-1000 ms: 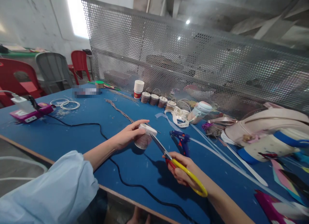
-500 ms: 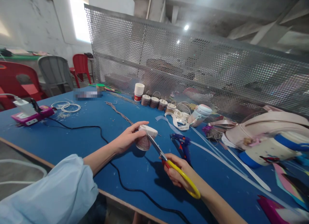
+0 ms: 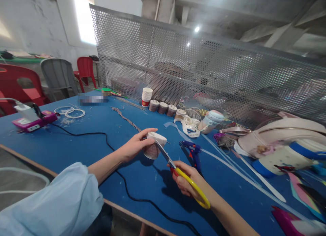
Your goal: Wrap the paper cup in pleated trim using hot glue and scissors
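My left hand is closed on a small paper cup wrapped in brownish cord, with a white band at its rim. The cup is tilted just above the blue table. In my right hand is a pair of scissors with yellow and red handles. Their blade tips touch the cup at its white rim band, close to my left thumb; whether they cut anything there I cannot make out. Right of the cup lies a blue glue gun. A twisted bundle of cord stretches away behind my left hand.
Several cord-wrapped cups stand in a row by a stack of paper cups. White ribbon, a bottle and a pale bag are at the right. A black cable crosses the table from a purple power strip.
Very little differs. The scissors' handles and my right hand have shifted slightly up and left, while my left hand and the cup stay almost in place.
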The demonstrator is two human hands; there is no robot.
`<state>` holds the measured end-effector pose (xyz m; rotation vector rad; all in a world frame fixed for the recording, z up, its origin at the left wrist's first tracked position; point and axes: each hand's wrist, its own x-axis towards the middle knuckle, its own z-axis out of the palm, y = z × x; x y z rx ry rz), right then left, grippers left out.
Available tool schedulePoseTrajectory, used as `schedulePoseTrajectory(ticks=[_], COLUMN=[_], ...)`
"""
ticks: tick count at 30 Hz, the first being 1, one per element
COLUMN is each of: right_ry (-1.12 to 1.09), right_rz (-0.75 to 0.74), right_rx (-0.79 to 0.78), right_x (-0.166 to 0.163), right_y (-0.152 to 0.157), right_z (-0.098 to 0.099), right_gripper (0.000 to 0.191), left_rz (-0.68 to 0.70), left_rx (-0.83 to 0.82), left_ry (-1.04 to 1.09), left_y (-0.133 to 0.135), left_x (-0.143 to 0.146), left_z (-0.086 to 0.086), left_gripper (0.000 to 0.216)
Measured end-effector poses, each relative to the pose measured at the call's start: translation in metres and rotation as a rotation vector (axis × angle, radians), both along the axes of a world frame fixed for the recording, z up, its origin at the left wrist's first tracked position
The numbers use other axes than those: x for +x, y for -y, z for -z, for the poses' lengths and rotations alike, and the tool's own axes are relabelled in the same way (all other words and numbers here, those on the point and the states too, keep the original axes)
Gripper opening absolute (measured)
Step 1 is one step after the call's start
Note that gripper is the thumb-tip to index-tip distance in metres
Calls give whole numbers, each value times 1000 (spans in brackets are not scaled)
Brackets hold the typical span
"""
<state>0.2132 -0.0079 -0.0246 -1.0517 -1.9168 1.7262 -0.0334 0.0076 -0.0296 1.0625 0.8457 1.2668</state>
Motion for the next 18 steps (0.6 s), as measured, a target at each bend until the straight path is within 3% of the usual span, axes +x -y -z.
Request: schedulePoseTrajectory(ticks=[13,18], right_ry=[-8,-52], right_rz=[-5,-30], right_rx=[12,4], right_x=[1,3], right_y=[0,-1], right_z=[-2,1], right_gripper=[61,53], left_rz=[4,8], left_rx=[-23,4], left_ry=[24,-23], left_y=[0,-1], left_x=[1,0], left_z=[-1,1], left_gripper=[58,57])
